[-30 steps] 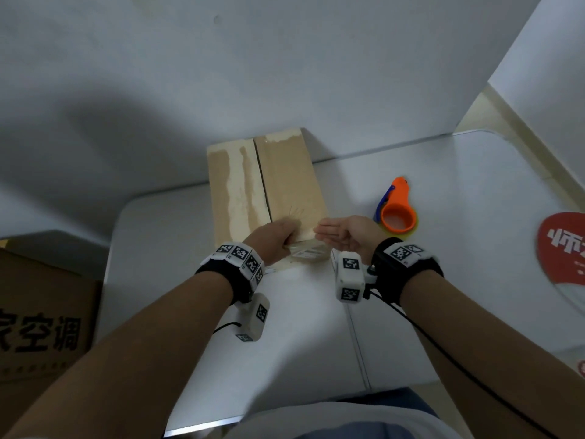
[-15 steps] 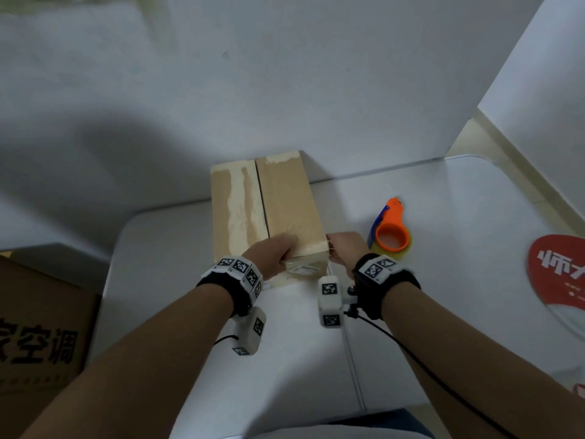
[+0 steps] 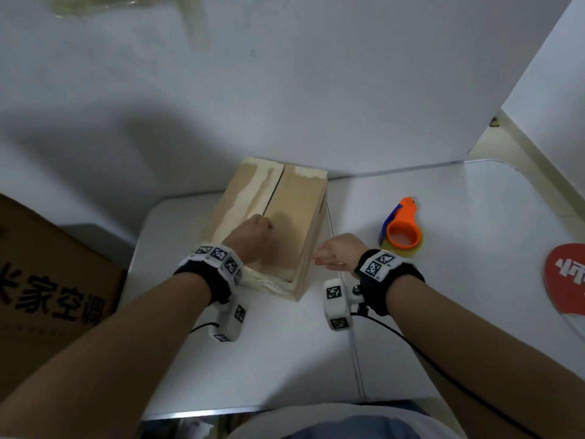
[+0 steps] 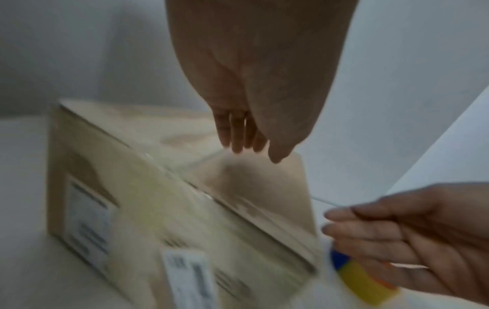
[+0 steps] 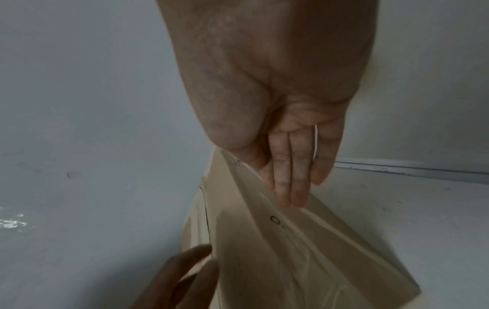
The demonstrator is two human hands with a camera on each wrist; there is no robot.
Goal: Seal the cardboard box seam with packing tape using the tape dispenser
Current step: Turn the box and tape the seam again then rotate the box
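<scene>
The cardboard box [image 3: 294, 210] lies on the white table [image 3: 285, 359], its open dark seam [image 3: 273, 191] running away from me. My left hand [image 3: 253, 236] rests on the box top near the seam, with straight fingers [image 4: 238, 138] touching the cardboard. My right hand [image 3: 332, 255] is flat against the box's right side, and its straight fingers [image 5: 291, 184] hold nothing. The orange tape dispenser [image 3: 402, 229] stands on the table just right of that hand, untouched. Its blue and yellow edge [image 4: 354, 276] shows behind the right hand [image 4: 410, 240].
A big brown carton [image 3: 47, 296] with black lettering stands off the table's left edge. A red round fan [image 3: 566, 274] lies at the right edge. White walls close the back and the right. Labels [image 4: 185, 276] are stuck on the box's near end.
Both hands left the box's near end. The left went onto the top, the right to the right side. The box has turned a little clockwise.
</scene>
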